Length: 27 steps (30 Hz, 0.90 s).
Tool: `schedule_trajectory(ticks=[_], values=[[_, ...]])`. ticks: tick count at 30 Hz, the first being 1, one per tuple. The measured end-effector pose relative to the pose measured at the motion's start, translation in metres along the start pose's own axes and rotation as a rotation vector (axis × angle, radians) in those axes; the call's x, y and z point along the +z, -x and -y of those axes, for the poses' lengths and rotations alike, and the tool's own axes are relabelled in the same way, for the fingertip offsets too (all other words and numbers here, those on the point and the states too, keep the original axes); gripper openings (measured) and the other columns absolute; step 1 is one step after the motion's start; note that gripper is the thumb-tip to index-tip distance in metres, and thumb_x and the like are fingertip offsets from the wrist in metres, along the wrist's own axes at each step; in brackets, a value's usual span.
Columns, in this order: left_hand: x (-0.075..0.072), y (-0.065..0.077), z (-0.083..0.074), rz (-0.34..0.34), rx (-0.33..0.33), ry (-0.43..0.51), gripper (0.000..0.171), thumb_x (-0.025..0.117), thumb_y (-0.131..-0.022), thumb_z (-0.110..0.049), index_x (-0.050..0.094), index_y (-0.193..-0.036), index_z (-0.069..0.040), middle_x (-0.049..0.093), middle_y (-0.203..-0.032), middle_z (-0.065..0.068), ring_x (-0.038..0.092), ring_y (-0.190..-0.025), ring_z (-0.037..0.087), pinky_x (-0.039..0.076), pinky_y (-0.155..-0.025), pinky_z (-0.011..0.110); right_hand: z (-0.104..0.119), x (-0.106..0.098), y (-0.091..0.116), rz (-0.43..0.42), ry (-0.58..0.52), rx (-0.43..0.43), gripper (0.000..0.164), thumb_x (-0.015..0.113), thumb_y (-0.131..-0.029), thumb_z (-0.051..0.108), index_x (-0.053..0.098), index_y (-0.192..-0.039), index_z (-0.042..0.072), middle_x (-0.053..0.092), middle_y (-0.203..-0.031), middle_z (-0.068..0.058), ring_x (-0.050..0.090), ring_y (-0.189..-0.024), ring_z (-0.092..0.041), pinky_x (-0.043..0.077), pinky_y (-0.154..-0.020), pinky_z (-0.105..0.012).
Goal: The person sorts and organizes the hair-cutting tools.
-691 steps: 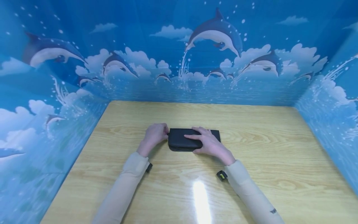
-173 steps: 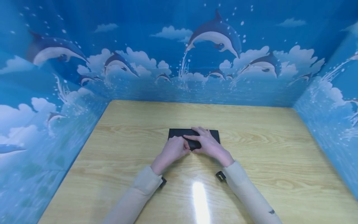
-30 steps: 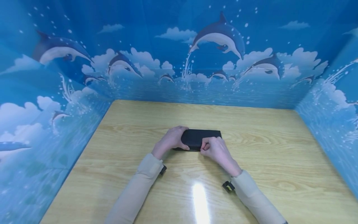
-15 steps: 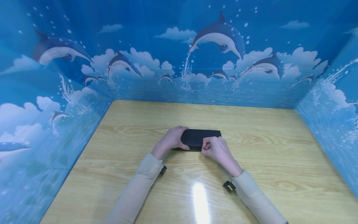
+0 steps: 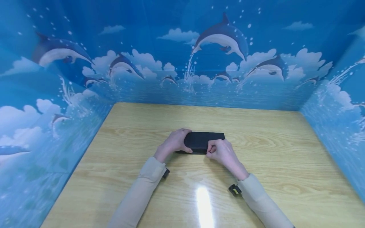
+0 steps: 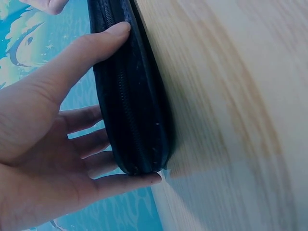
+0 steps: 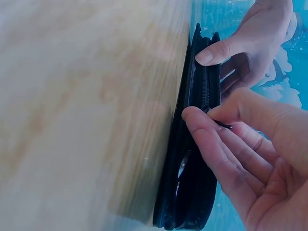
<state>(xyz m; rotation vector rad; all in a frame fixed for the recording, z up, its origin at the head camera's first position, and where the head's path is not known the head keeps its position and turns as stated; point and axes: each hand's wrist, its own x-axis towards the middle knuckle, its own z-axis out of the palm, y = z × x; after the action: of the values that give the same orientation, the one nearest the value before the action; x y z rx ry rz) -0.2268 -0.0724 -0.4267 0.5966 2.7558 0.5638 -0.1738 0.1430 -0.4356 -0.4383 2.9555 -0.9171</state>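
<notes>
A black zip case (image 5: 201, 140) lies on the table with its zipped side facing me. My left hand (image 5: 175, 141) grips its left end, the thumb on the zipped front and the other fingers behind, as the left wrist view shows. Near the right end of the front edge, my right hand (image 5: 223, 153) pinches the small dark zipper pull (image 7: 223, 124) between thumb and forefinger. In the right wrist view the zipper teeth (image 7: 205, 91) are meshed between the two hands. Past my right fingers the case gapes, and something shiny (image 7: 183, 166) shows inside, too unclear to name.
The wood-grain table (image 5: 271, 152) extends around the case. Blue dolphin-printed sheets (image 5: 176, 82) rise at its back, left and right edges. A small black device (image 5: 235, 190) sits at my right wrist. Light glares off the table (image 5: 204, 202) in front.
Earlier my left hand worked along the front edge while my right hand rested on the case. Now the left grips the left end, and the right, pinching the pull, has crept slightly rightward.
</notes>
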Motion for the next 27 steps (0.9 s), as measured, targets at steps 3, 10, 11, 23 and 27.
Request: schedule_trajectory(ticks=[3,10,11,23,27], values=[[0.0002,-0.0004,-0.0001,0.002,0.004,-0.005,0.092,0.091,-0.077,-0.035,0.044,-0.151,-0.007,0.049,-0.152,0.014,0.045,-0.141,0.031,0.033,-0.119,0.046,-0.0015,-0.0001,0.0002,0.0,0.003,0.006,0.027,0.081,-0.075,0.002,0.064,-0.066,0.02,0.065,-0.061,0.012,0.059,-0.057,-0.004,0.048,-0.084,-0.044],[-0.0001,-0.0004,0.0004,-0.005,0.005,-0.008,0.092,0.091,-0.076,-0.035,0.045,-0.151,-0.006,0.049,-0.152,0.014,0.047,-0.139,0.031,0.035,-0.118,0.046,-0.0046,-0.0009,0.0012,-0.002,0.004,0.021,0.026,0.082,-0.076,0.002,0.065,-0.067,0.021,0.067,-0.063,0.012,0.06,-0.058,-0.003,0.051,-0.075,-0.036],[-0.0002,-0.0004,0.0005,-0.007,0.007,-0.008,0.092,0.091,-0.076,-0.035,0.045,-0.15,-0.006,0.05,-0.151,0.014,0.047,-0.139,0.03,0.035,-0.118,0.046,-0.0048,-0.001,0.0012,-0.001,0.006,0.019,0.026,0.082,-0.076,0.003,0.065,-0.067,0.021,0.067,-0.063,0.012,0.06,-0.058,-0.003,0.051,-0.075,-0.036],[-0.0003,0.0003,0.0005,0.0,0.007,-0.006,0.092,0.091,-0.076,-0.035,0.045,-0.15,-0.006,0.049,-0.152,0.014,0.047,-0.14,0.03,0.035,-0.118,0.046,-0.0058,-0.0028,0.0018,-0.003,0.01,0.02,0.027,0.081,-0.074,0.002,0.064,-0.066,0.021,0.066,-0.062,0.012,0.059,-0.057,-0.003,0.05,-0.074,-0.035],[-0.0005,-0.0001,0.0008,-0.004,0.011,-0.008,0.092,0.091,-0.076,-0.035,0.045,-0.15,-0.005,0.049,-0.152,0.014,0.047,-0.139,0.03,0.035,-0.118,0.046,-0.0063,-0.0037,0.0021,-0.009,0.003,0.0,0.026,0.08,-0.074,0.001,0.064,-0.066,0.021,0.065,-0.061,0.013,0.059,-0.056,-0.003,0.05,-0.073,-0.035]])
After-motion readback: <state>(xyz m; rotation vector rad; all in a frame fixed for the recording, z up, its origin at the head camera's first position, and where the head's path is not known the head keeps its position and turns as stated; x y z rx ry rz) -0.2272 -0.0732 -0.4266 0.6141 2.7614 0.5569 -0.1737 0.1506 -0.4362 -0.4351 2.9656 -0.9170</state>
